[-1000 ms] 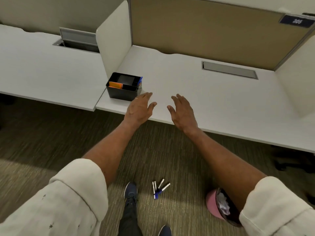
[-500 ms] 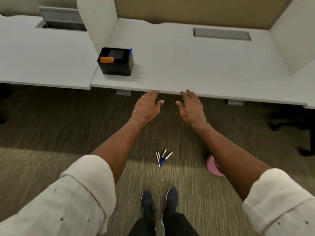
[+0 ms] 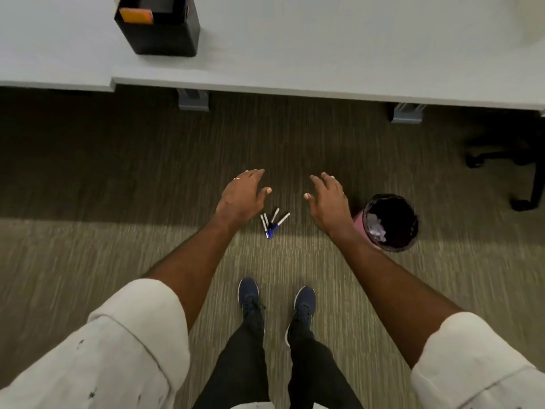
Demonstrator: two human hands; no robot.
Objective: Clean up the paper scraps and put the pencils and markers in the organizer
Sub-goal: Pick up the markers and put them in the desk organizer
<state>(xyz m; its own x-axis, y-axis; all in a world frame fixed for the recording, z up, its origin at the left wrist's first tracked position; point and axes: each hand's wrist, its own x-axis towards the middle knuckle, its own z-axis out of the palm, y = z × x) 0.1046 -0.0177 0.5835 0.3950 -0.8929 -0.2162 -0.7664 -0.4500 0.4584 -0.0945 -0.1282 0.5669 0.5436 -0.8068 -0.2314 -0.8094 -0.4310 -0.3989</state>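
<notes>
A small bunch of white and blue markers (image 3: pixel 272 222) lies on the carpet in front of my feet. My left hand (image 3: pixel 240 199) hovers open just left of them, fingers spread, holding nothing. My right hand (image 3: pixel 328 203) is open too, to the right of the markers, empty. A black organizer (image 3: pixel 165 39) with an orange item and a blue item in it stands on the white desk (image 3: pixel 324 54) at the upper left. A pink bin (image 3: pixel 389 221) with a black liner holds crumpled paper scraps and stands on the floor right of my right hand.
The desk's front edge runs across the top, with grey brackets (image 3: pixel 193 98) under it. A black office chair base (image 3: pixel 507 172) sits at the far right. My dark shoes (image 3: pixel 277 299) stand on striped olive carpet.
The view has tilted down from the desk to the floor. Both hands have dropped from the desk edge to either side of the markers. The bin is now fully in sight.
</notes>
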